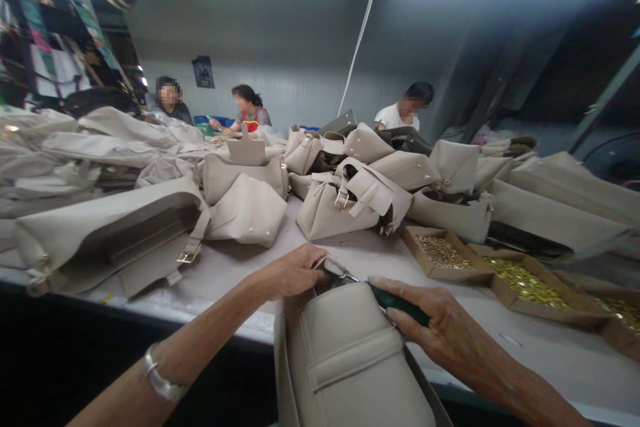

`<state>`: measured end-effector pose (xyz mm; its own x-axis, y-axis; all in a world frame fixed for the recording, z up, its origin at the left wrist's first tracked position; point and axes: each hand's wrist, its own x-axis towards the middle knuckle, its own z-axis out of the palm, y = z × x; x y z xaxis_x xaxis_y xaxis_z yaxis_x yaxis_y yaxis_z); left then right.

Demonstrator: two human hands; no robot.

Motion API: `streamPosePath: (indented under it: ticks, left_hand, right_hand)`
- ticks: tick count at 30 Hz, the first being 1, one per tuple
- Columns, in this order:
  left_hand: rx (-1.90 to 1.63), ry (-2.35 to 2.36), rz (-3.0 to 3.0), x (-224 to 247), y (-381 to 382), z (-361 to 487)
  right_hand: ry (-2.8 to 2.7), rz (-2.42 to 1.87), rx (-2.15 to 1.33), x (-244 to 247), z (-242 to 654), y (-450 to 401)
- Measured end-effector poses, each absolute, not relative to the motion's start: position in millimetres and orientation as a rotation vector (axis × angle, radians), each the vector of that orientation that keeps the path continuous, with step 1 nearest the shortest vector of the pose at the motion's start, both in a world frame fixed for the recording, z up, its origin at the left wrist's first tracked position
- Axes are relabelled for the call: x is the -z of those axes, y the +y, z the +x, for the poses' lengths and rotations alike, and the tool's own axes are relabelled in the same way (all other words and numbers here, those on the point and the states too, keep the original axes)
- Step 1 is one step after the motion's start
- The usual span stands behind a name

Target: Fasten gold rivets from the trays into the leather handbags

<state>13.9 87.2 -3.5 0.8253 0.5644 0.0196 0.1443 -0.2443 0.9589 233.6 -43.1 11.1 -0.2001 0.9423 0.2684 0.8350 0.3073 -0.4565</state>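
A: Taking twelve o'clock as straight away from the wearer, where is the piece being worked on?

B: The beige bag [350,353] is at six o'clock, close to the wearer; its upper end overlaps the near edge of the tabletop [545,361] in this view, and a stitched band crosses its face; whether it rests against the tabletop, I can't tell.

A: And the hands?

B: From that bag, the left hand [297,273] is at eleven; its fingers are curled in, pinching the bag's upper part, though which edge or strap is too small to tell; a silver bracelet [163,375] circles that wrist, around at nine; the right hand [420,313] is at two, closed around a green-handled tool [400,305]; the tool's metal end points toward the left fingertips.

A: What lies beyond the right hand?

B: Toward two, a cardboard tray [457,275] of small coppery pieces; just beside it, nearer three, a second tray [530,313] of bright gold ones.

A: The rest?

B: At ten, an open bag [100,213] with a buckle [189,255]; at twelve, a heap of bags [340,210]; past those, three people, two near eleven and one in a white shirt [393,115] between twelve and one.
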Motion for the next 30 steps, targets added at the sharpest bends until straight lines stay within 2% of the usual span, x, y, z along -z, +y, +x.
streamPosePath:
  ticks: [13,26,30]
  left_hand:
    - [-0.477,0.616,1.865,12.6,91.1,17.6]
    - [-0.678,0.668,2.111,11.0,87.2,19.3]
    - [-0.693,0.639,2.157,7.6,82.8,17.1]
  right_hand:
    - [-2.190,-1.628,-0.053,-4.6,226.5,-44.9]
    - [-2.098,-1.988,-0.016,-11.5,193.9,-48.4]
    - [-2.056,-1.880,-0.097,-19.3,195.5,-53.2]
